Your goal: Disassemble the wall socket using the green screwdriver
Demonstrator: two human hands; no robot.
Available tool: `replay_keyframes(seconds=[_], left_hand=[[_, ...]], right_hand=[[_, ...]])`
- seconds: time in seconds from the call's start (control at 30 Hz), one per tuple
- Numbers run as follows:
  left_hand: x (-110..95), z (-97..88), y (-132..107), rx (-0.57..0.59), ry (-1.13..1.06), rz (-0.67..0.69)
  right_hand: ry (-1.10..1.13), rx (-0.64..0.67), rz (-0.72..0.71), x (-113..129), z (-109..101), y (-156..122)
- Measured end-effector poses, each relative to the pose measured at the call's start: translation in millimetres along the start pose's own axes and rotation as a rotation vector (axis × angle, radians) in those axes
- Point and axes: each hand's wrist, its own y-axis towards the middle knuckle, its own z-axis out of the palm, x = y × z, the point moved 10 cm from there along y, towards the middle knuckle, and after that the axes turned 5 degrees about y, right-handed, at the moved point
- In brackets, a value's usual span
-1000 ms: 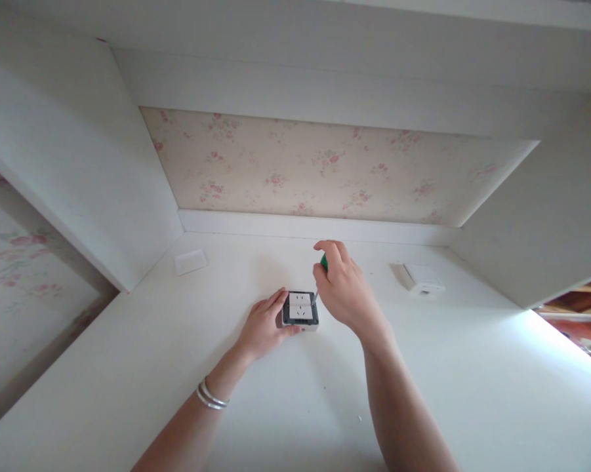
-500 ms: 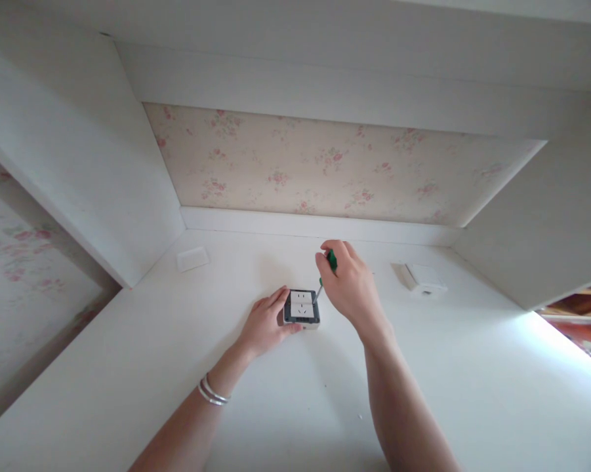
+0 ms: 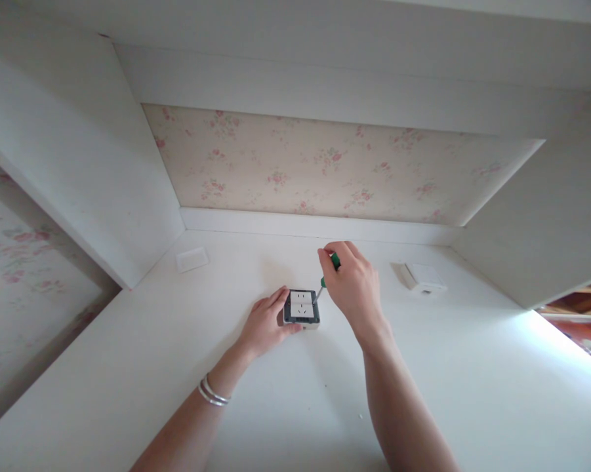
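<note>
A wall socket (image 3: 302, 307) with a white face, a dark surround and a white back box sits on the white surface. My left hand (image 3: 266, 322) grips it from the left, fingers along the far side and thumb at the near edge. In my right hand (image 3: 351, 278) is a screwdriver (image 3: 335, 261) with a green handle, held at a slant. Its thin shaft runs down to the right edge of the socket's dark surround. Whether the tip sits in a screw is too small to tell.
To the left on the white surface (image 3: 216, 288) lies a white rectangular cover plate (image 3: 192, 259). A white box (image 3: 423, 278) stands to the right. White panels (image 3: 88, 157) rise on both sides, with flowered wallpaper (image 3: 325, 164) behind. Small crumbs lie near my forearms.
My right hand has turned slightly and shifted a little to the right, the screwdriver's handle with it. The socket and my left hand have stayed in place.
</note>
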Motion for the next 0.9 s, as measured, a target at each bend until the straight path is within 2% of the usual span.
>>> replay_keyframes(seconds=[0.13, 0.3, 0.5, 0.7, 0.8, 0.9], left_hand=[[0.0, -1.3, -0.4, -0.003, -0.01, -0.005], [-0.5, -0.6, -0.2, 0.001, -0.001, 0.0], [0.4, -0.7, 0.0, -0.012, -0.002, -0.008], [1.7, -0.2, -0.7, -0.016, 0.001, -0.007], [2.2, 0.0, -0.8, -0.023, 0.002, -0.003], [1.5, -0.2, -0.4, -0.025, 0.007, -0.003]], right_hand=[[-0.005, 0.03, -0.036, 3.7, 3.7, 0.1], [-0.005, 0.012, -0.004, -1.2, 3.7, 0.3], [0.015, 0.068, -0.039, 4.1, 9.2, -1.3], [0.021, 0.013, -0.031, 0.5, 4.4, -0.5], [0.031, 0.052, -0.087, 6.1, 7.5, -0.4], [0.019, 0.077, -0.083, 8.4, 9.8, -0.3]])
